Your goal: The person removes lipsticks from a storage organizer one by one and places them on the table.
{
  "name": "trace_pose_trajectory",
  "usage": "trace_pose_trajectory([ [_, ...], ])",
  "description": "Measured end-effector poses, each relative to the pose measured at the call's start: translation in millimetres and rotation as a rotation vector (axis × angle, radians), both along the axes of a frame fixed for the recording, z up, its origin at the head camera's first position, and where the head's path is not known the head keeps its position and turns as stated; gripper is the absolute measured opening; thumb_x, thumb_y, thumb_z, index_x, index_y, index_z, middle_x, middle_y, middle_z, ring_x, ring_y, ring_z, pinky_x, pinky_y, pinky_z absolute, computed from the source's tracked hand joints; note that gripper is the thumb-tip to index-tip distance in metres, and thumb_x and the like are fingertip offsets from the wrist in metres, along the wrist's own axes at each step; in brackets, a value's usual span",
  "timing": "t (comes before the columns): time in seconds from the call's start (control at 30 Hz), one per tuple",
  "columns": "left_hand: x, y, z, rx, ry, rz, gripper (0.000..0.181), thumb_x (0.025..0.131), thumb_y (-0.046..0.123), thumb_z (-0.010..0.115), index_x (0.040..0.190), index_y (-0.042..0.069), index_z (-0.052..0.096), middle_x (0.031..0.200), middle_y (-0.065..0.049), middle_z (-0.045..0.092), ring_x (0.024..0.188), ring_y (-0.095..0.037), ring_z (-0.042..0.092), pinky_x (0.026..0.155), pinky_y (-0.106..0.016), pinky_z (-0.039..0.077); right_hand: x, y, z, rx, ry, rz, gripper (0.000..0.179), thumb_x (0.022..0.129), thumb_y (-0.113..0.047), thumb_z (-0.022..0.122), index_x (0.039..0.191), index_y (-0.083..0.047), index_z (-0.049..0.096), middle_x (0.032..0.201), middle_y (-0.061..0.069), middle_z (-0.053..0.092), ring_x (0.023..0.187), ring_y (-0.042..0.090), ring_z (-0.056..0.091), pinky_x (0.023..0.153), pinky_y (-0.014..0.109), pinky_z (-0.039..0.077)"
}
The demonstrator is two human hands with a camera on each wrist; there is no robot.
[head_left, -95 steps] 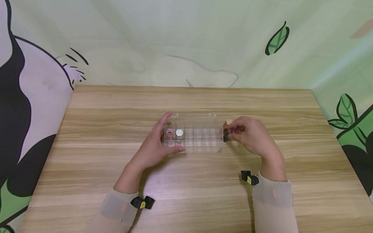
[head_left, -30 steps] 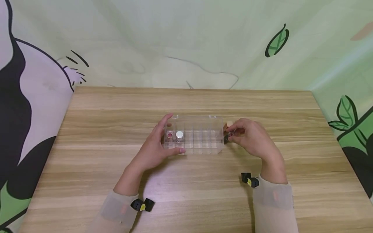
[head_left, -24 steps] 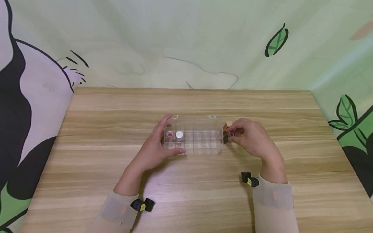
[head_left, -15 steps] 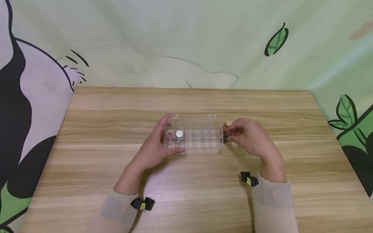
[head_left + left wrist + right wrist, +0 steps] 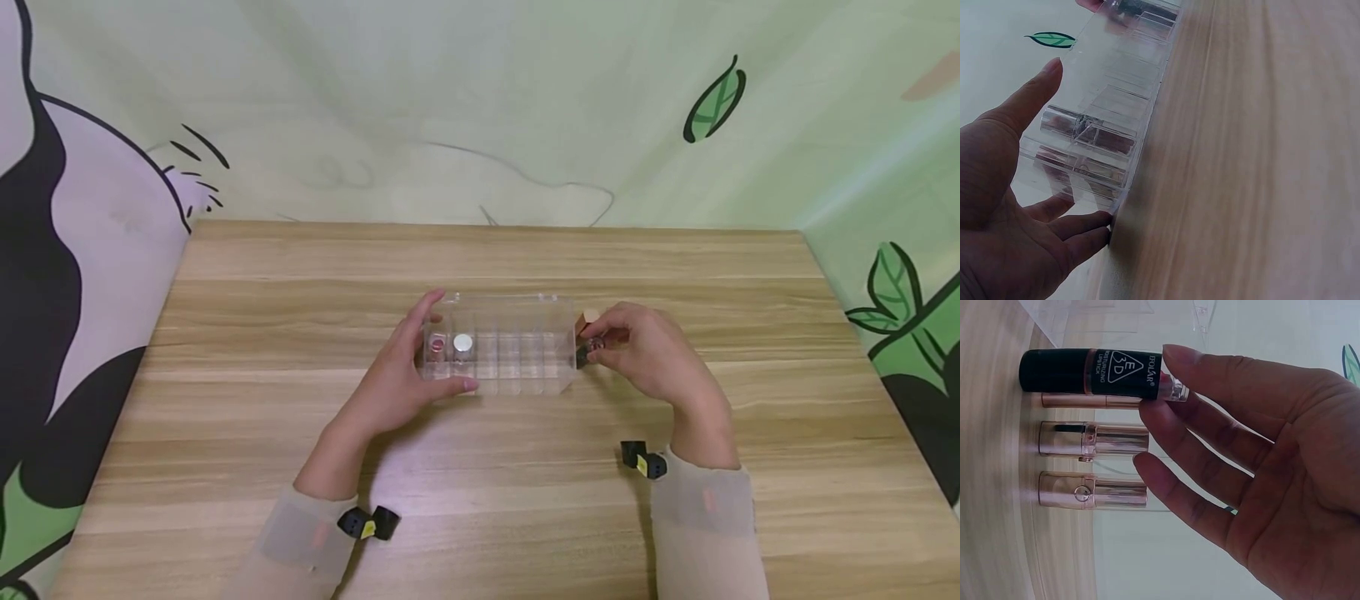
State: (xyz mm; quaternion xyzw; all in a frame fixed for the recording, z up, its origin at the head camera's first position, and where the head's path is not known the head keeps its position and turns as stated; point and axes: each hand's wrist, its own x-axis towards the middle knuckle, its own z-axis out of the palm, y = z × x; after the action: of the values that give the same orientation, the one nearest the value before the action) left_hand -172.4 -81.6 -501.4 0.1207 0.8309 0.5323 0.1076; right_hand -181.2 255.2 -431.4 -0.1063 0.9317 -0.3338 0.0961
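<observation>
One hold, one pinch
Head view, centre: left hand (image 5: 393,375) grips the clear box (image 5: 525,313), best held still; left wrist view: fingers (image 5: 1088,244) half spread; right wrist view, upper left: right hand (image 5: 1260,447) pinches a lipstick (image 5: 1060,371) near its top, best held upright

A pale green wall (image 5: 390,75) rises behind the tabletop (image 5: 510,475), whose light brown wood grain runs from side to side. A large black-and-white painted shape (image 5: 90,267) fills the wall's left. Right of centre is a black-outlined green leaf (image 5: 714,102), with a leaf cluster (image 5: 892,283) farther right. A pale streak of light (image 5: 877,158) slants above the cluster; a soft sheen (image 5: 442,492) marks the near tabletop.
</observation>
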Motion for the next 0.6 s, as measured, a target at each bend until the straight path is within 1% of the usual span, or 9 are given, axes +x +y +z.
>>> trace_pose_trajectory([
  [0.2,0.0,0.3,0.0,-0.002,-0.003,0.002,0.120,0.077,0.037,0.099,0.164,0.057,0.018,0.158,-0.010,0.044,0.151,-0.043,0.042,0.123,-0.063,0.033,0.8,-0.7,0.5,-0.005,-0.015,-0.009,0.019,0.091,-0.001,0.083,0.109,-0.007,0.081,0.113,0.011,0.077,0.099,0.027,0.074,0.086,0.041,0.057],
  [0.6,-0.2,0.4,0.0,0.002,0.002,0.001,0.120,0.078,0.037,0.099,0.164,0.058,0.019,0.157,-0.010,0.044,0.150,-0.042,0.044,0.124,-0.062,0.033,0.2,0.1,1.3,-0.017,-0.013,-0.003,0.019,0.091,-0.001,0.083,0.109,-0.005,0.081,0.113,0.012,0.077,0.101,0.029,0.075,0.088,0.044,0.058],
])
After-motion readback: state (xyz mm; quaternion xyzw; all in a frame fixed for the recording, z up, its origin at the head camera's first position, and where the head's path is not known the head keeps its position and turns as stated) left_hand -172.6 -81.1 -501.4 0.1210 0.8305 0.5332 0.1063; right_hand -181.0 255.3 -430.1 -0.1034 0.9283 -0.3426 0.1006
